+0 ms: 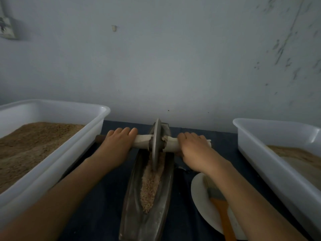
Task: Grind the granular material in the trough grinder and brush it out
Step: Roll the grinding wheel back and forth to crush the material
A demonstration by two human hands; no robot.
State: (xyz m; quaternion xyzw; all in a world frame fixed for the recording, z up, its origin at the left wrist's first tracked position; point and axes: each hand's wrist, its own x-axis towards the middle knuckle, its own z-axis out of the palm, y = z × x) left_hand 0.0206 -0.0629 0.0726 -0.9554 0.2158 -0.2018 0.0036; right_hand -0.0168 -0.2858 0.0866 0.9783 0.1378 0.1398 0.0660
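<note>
Fingers of the left hand (116, 143) lie over the top of the axle handle (141, 139), curled down around it on the left side of the grinding wheel (155, 145). Right hand (194, 148) grips the same axle on the opposite side of the wheel, fingers wrapped over the pale sleeve covering it. Both forearms reach in from the near edge.

Head view: the wheel stands upright on edge inside the dark boat-shaped trough (147, 206), toward its far end. Granular material (150, 185) lies along the trough channel, a tan strip narrowing to a point at the near end; the wheel's lower rim sits in it.

On the left, a white tub (57, 164) holds coarse brown grain. On the right, a second white tub (278, 164) holds a paler, finer powder. Between trough and right tub, a white plate (201, 197) carries a brush (220, 206) with an orange handle, partly hidden under the right forearm. All rest on a dark blue cloth (102, 214) against a pale wall (173, 58).
</note>
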